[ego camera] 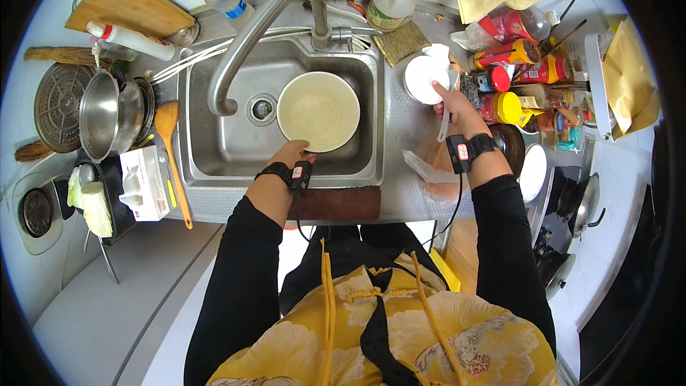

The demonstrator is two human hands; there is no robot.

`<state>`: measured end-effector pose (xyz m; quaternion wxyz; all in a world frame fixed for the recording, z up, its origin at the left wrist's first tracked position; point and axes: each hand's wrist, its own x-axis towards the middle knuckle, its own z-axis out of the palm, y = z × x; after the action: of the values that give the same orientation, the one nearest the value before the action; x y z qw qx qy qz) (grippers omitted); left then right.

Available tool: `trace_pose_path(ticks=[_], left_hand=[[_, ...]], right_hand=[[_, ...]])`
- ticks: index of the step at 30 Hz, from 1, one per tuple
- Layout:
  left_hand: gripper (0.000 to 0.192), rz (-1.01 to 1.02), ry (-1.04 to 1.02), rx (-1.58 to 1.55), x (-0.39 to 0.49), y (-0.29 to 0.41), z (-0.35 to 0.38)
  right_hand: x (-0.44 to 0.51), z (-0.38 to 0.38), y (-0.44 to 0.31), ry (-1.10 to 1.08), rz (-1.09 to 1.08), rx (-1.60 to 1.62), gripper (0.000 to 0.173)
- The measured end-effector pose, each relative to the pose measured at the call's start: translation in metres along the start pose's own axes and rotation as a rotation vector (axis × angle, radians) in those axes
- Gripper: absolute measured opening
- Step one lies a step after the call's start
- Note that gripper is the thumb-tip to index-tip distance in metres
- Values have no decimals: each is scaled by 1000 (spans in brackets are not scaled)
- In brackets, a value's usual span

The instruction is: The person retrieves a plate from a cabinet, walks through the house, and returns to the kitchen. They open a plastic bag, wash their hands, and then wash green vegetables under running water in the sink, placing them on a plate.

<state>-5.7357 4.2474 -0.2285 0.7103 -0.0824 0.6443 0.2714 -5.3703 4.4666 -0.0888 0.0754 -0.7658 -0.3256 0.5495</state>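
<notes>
A large cream-coloured bowl sits in the stainless steel sink, right of the drain. It seems to hold a shallow layer of clear liquid. My left hand grips the near rim, thumb on top and fingers partly hidden below. To the right of the sink, my right hand has its thumb on a small white bowl or dish at the counter; its other fingers are mostly hidden. A white handle, perhaps a spoon's, points down beside that hand. I cannot tell whether the dish is lifted.
A steel faucet arches over the sink's left half. Sauce bottles and jars crowd the right side. A wooden spatula, tissue box and steel pot stand left. A plastic bag lies near the front edge.
</notes>
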Motion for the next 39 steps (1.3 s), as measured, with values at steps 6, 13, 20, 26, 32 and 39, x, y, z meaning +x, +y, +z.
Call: trace_pose_path(ticks=[6, 13, 20, 26, 32, 39], left_hand=[[63, 201, -146, 427, -32, 6, 6], [55, 415, 85, 5, -188, 25, 5], [41, 480, 352, -170, -374, -148, -108], [34, 416, 949, -678, -494, -390, -194], [66, 428, 1753, -684, -585, -579, -308], [61, 638, 1772, -197, -611, -632, -379]], right_hand=[[7, -3, 13, 53, -134, 12, 58], [35, -28, 37, -126, -363, 102, 44], [57, -67, 23, -238, -421, 181, 18], [-34, -59, 15, 105, -1001, 254, 17], [-188, 71, 35, -474, -1130, -96, 10], [-423, 236, 156, -804, -1347, -479, 11]])
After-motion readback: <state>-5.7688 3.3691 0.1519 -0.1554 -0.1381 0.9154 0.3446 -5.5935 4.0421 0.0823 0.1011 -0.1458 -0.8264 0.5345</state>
